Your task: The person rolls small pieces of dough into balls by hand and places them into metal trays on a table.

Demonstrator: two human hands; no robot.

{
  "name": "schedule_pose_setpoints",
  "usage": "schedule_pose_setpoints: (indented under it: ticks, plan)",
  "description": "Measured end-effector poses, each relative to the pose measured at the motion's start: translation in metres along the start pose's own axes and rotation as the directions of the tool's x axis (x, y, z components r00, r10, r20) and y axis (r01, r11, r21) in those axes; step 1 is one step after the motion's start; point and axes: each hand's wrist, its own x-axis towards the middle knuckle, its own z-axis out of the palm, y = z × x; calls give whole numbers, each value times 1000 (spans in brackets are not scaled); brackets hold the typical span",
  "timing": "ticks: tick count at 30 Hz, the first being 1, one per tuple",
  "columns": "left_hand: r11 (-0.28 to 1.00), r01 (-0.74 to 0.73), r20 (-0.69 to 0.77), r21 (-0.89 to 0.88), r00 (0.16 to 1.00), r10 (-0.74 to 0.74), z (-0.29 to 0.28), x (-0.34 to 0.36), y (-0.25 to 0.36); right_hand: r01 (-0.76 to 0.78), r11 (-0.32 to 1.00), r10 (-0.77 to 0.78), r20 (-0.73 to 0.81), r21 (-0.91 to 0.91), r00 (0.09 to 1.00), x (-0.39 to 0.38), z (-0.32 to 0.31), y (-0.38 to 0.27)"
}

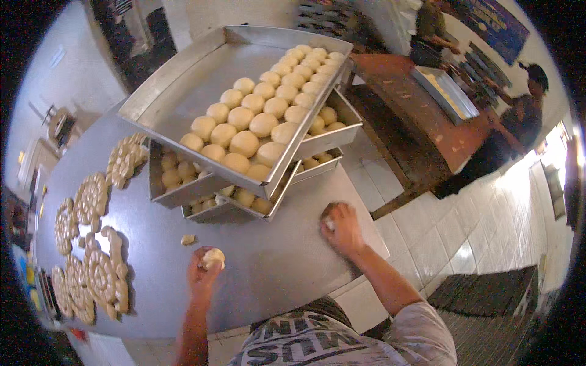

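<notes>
My left hand (200, 265) grips a pale lump of dough (213, 258) over the steel table (268, 262). My right hand (343, 226) is curled on a small, partly hidden piece of dough (330, 223) near the table's right edge. A small scrap of dough (187, 240) lies above my left hand. Behind my hands, stacked metal trays (174, 131) stand crosswise, holding rows of round dough balls (244, 144). Several ring-shaped clusters of cut dough pieces (91, 201) lie along the table's left side.
At upper right stands a brown wooden table (403, 122) with a metal tray (458, 104) on it. A person (519, 116) in a cap stands at it; another person (427, 36) is farther back. A dark mat (470, 293) lies on the tiled floor (439, 238) at lower right.
</notes>
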Motion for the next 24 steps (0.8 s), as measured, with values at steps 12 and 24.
schedule_pose_setpoints:
  ticks: [12, 24]
  plan:
    - [999, 45, -301, 25, 953, -36, -35, -46, 1, -372, 673, 214, 313, 639, 925, 77, -123, 25]
    - [959, 171, -178, -227, 961, -213, -12, -46, 18, 118, 955, -81, -143, 274, 986, 365, -129, -49]
